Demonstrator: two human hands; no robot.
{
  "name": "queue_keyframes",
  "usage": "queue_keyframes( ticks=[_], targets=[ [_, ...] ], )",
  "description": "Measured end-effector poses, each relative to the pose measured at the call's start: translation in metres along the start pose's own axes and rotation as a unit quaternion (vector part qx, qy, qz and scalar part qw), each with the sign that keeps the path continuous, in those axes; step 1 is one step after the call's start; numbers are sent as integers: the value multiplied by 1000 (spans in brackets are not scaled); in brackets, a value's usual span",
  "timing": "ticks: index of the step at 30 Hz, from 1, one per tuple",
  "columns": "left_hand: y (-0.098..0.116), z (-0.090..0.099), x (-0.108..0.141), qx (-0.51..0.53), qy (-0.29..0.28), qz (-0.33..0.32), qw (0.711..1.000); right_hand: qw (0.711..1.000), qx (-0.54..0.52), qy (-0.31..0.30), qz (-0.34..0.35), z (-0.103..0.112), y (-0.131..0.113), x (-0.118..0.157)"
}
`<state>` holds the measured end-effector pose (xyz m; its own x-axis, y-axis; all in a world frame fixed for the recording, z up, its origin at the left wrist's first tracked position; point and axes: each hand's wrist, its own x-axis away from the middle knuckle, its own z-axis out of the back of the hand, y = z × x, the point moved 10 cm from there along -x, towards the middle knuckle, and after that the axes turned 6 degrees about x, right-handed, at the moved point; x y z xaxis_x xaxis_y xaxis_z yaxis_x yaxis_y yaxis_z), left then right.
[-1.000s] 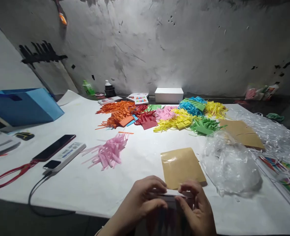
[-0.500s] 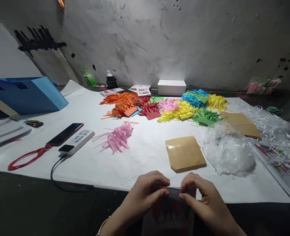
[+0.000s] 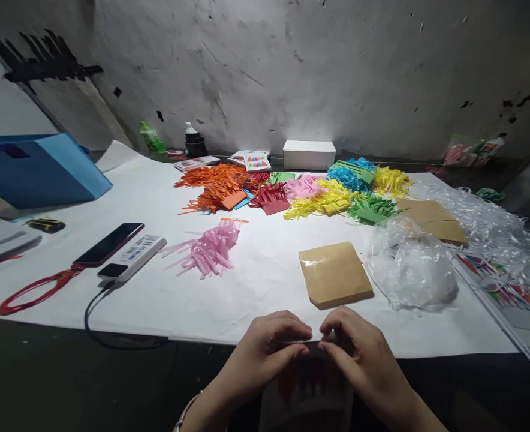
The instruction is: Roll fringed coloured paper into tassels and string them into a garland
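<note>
Pinching printed packet (image 3: 307, 393), left hand (image 3: 274, 345) nearly closed, right hand (image 3: 359, 345) likewise

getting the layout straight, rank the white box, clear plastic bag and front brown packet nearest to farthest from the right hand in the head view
Nearest the right hand first:
1. Brown packet, just ahead
2. Clear plastic bag, ahead and right
3. White box, far back

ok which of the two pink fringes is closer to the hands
The pink fringe lying apart on the white table covering; the other pink fringe sits farther back, crowded between a red fringe and a yellow fringe.
</note>
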<state>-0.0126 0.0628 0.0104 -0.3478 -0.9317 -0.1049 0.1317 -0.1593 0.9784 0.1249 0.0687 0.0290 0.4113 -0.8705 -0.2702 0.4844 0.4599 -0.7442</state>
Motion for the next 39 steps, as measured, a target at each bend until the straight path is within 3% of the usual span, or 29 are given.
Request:
queue_keyframes(
  ticks=[3,5,10,14,19,22,24,27,30,34,36,39],
  targets=[
    [-8,4,1,8,21,32,999,996,19,89,26,14,5,6],
    [-14,6,2,30,36,59,997,993,28,114,25,21,13,10],
    [-27,10,12,88,84,95,988,996,-77,32,-23,12,40,21],
    [-30,12,23,87,148,61,983,989,-128,77,-12,17,44,30],
    [-36,7,28,155,184,65,968,986,-147,76,5,13,37,30],
    [-39,9,26,149,181,64,970,990,-99,99,22,17,33,31],
    [-44,9,25,148,169,69,972,985,-10,162,61,26,25,38],
    [-46,5,23,158,152,69,973,945,157,231,173,28,-3,54],
    [-37,-1,20,159,141,47,976,922,236,186,243,11,-26,52],
    [-33,-7,19,183,137,46,973,921,256,136,260,6,-48,31],
    [-34,-7,20,183,141,48,972,925,257,121,251,11,-47,22],
    [-36,-2,25,179,163,67,968,939,250,108,212,23,-22,25]
  ],
)
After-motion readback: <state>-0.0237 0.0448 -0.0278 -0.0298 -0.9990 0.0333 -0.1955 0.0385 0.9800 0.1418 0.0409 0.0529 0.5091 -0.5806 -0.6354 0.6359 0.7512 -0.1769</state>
